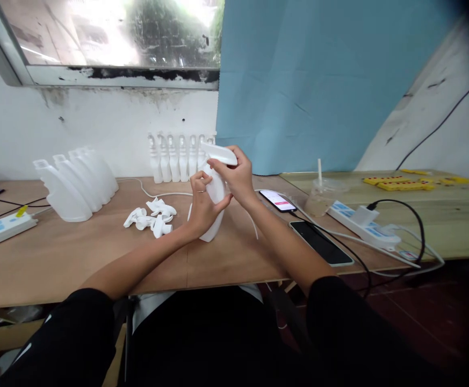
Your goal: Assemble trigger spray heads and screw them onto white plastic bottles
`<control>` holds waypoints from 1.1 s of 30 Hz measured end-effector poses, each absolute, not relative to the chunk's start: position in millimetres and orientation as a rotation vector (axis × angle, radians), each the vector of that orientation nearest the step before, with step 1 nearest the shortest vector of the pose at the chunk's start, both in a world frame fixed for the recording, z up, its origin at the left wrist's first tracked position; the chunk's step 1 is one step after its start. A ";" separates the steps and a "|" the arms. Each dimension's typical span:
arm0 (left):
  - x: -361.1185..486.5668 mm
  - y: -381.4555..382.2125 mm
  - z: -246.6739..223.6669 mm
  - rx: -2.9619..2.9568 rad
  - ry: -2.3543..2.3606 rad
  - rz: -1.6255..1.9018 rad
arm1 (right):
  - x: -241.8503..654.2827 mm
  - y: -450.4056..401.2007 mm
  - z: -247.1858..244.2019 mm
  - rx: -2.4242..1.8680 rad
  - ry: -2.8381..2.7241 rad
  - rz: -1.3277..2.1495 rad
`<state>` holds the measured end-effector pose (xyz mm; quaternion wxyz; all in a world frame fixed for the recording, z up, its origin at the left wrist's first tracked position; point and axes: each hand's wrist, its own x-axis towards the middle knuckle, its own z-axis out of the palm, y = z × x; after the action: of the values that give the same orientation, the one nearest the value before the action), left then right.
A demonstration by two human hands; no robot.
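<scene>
A white plastic spray bottle (pixel 218 188) is held tilted above the table in front of me. My left hand (pixel 204 201) is wrapped around its upper body. My right hand (pixel 238 172) grips the white trigger spray head (pixel 222 153) at the bottle's top; the neck joint is hidden by my fingers. To the left of the bottle lies a small pile of loose white trigger spray heads (pixel 153 217). Farther left stands a row of white bottles without heads (pixel 75 185). Against the wall, behind my hands, several bottles with heads (pixel 173 158) stand in a line.
Two phones (pixel 278 201) (pixel 320 243) with cables lie right of my hands. Beyond them are a plastic cup with a straw (pixel 318 199), a power strip (pixel 365 226) and yellow strips (pixel 399 183). Another power strip (pixel 4 230) sits at far left.
</scene>
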<state>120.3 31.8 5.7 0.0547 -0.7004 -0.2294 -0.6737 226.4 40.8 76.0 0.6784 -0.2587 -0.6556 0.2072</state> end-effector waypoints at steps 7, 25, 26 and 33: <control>110.0 19.4 -2.4 -2.191 -0.632 -2.005 | 216.3 30.2 74.1 -0.530 -1.496 0.621; 63.1 32.1 117.0 -2.714 -0.650 -1.730 | 201.7 25.8 51.5 -0.218 -1.482 1.244; 62.5 33.8 115.2 -2.722 -0.625 -1.757 | 201.6 25.2 51.1 -0.202 -1.479 1.250; 62.9 47.4 111.5 -2.715 -0.533 -1.772 | 199.6 24.7 50.6 -0.209 -1.433 1.229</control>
<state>62.9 47.4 111.5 -0.0719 -0.8241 -0.1619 -0.5381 199.6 24.7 50.6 0.5821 -0.0894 -0.6136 0.5260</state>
